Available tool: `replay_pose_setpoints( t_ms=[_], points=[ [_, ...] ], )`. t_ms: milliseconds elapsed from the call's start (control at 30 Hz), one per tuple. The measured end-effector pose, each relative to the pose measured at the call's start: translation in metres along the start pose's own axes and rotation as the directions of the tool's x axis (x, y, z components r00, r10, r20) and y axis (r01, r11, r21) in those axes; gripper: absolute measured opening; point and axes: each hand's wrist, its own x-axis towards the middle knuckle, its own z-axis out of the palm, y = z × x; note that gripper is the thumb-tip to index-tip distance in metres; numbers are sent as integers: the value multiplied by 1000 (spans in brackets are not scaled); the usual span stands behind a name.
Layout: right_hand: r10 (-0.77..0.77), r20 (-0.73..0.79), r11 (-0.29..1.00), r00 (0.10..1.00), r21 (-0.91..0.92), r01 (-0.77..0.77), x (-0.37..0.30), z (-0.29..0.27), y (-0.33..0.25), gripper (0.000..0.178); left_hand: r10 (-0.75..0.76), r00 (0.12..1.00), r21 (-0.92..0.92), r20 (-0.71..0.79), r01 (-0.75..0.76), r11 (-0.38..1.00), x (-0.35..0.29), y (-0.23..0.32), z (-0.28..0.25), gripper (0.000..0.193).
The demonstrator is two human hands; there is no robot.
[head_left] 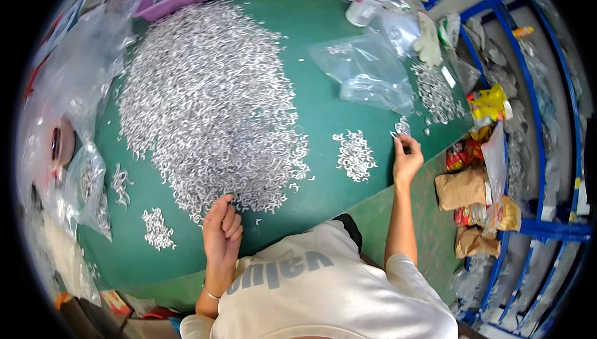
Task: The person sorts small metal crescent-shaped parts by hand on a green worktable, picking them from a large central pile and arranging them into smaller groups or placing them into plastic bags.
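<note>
Left hand (222, 230) curled, right hand (407, 157) pinched | holds unclear | table (323, 112) bare beside pile (211, 96) edge

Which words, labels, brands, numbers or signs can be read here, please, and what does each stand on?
White T-shirt: large grey lettering across the front; I leave its wording out.
White bottle: label marking too small to read.
Yellow packet: printing too small and blurred to read.
Red packet: likewise unreadable.
</note>
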Motion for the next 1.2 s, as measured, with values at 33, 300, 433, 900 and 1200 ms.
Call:
replay_pose_setpoints(
  t_ms=[33, 300, 433, 900, 1200],
  points=[
    [-19, -24, 995, 1000, -97, 17, -2, -2, -9, 10, -1, 1000, 0, 7, 1, 1000, -1, 1, -1, 19],
    [-367, 167, 919, 915, -87, 385, -18, 14, -100, 14, 33, 997, 133, -73, -23, 991, -8, 3, 3, 24],
    [-88, -13, 996, 996, -17, 87, -7, 0, -61, 18, 46, 998, 101, -45, -41, 994, -8, -2, -3, 25],
    [-24, -103, 961, 994, -276, -5, 24, -35, 38, 17, 1, 1000, 96, -28, 2, 995, 1, -7, 12, 23],
    [188, 443, 533, 877, 704, -470, 3, -8, -57, 30, -60, 997, -364, 47, 73, 928, -21, 15, 0, 35]
  ],
)
